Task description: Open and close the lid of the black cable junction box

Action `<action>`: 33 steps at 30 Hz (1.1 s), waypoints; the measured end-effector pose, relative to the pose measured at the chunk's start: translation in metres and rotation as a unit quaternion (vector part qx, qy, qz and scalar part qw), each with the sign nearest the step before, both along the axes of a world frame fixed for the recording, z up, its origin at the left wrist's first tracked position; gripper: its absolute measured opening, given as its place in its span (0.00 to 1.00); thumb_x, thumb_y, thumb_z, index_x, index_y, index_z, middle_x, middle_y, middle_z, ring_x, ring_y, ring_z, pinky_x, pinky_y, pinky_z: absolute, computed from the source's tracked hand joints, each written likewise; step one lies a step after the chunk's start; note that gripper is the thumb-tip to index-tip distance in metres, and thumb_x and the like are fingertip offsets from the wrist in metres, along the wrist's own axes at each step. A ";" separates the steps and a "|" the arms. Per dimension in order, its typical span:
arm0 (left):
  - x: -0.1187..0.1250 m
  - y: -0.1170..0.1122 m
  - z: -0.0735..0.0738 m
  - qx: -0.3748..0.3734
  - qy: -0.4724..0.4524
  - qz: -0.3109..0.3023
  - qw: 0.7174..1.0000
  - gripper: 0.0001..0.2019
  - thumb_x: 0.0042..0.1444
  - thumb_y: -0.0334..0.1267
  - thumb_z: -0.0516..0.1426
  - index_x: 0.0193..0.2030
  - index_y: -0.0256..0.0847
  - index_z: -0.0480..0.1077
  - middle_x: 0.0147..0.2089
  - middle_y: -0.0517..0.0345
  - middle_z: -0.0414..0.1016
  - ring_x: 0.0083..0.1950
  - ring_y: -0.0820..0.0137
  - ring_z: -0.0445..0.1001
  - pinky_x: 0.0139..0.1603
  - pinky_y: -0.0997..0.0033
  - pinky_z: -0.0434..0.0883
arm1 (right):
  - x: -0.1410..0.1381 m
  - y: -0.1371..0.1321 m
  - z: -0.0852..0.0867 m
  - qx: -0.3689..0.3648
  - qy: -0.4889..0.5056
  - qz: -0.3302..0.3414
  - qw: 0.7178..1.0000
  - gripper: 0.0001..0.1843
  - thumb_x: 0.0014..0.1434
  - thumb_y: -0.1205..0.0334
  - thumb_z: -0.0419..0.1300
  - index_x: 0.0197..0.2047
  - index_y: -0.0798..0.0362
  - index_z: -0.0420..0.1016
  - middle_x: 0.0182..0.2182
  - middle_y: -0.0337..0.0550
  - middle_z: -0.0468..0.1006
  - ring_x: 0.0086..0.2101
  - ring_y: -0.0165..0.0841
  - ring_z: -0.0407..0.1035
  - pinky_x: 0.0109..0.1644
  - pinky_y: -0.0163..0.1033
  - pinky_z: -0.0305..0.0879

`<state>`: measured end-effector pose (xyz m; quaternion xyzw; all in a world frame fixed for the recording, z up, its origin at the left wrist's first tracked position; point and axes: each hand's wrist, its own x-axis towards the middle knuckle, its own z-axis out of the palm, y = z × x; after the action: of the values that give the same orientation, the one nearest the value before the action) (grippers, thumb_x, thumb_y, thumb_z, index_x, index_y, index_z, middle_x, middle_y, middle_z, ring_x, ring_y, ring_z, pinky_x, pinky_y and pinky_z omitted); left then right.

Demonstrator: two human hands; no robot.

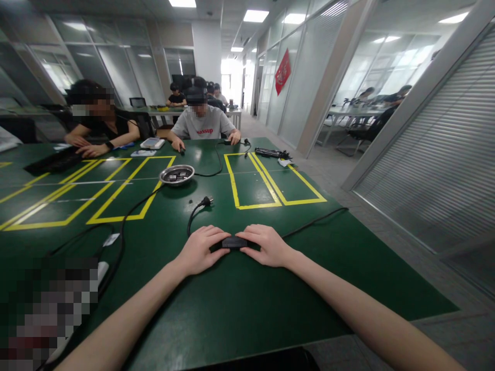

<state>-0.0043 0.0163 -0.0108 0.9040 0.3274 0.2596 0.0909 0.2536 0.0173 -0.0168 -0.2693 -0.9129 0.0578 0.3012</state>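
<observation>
A small black power adapter (234, 242) is held low over the green table, one end in each hand. My left hand (204, 248) grips its left end, thumb in front and fingers behind. On the opposite end, my right hand (266, 244) has the same kind of pinch. A short black cord curves up beyond my left hand to a plug (207, 201) lying on the table. From behind my right hand a thin black cable (315, 221) runs off toward the table's right edge. My fingers cover both ends of the adapter.
A metal bowl (177, 175) with small metal parts stands ahead to the left. Yellow tape rectangles (258, 207) mark the green table (371, 278). A folded black tripod (273, 153) lies near the far right edge. Two people (204, 121) sit across, hands on the table. A blurred-out object (50, 309) is at left.
</observation>
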 end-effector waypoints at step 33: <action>0.012 -0.010 0.002 -0.049 -0.028 0.008 0.998 0.16 0.63 0.46 0.61 0.54 0.42 0.72 0.49 0.50 0.80 0.49 0.60 0.78 0.51 0.60 0.75 | -0.007 0.000 -0.006 0.065 -0.015 0.051 0.996 0.07 0.66 0.64 0.58 0.47 0.53 0.73 0.42 0.51 0.79 0.41 0.39 0.75 0.42 0.42 0.75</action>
<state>0.0082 0.0058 -0.0084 0.8883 0.3444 0.2689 0.1417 0.2462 0.0174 -0.0224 -0.2031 -0.9317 0.0100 0.3010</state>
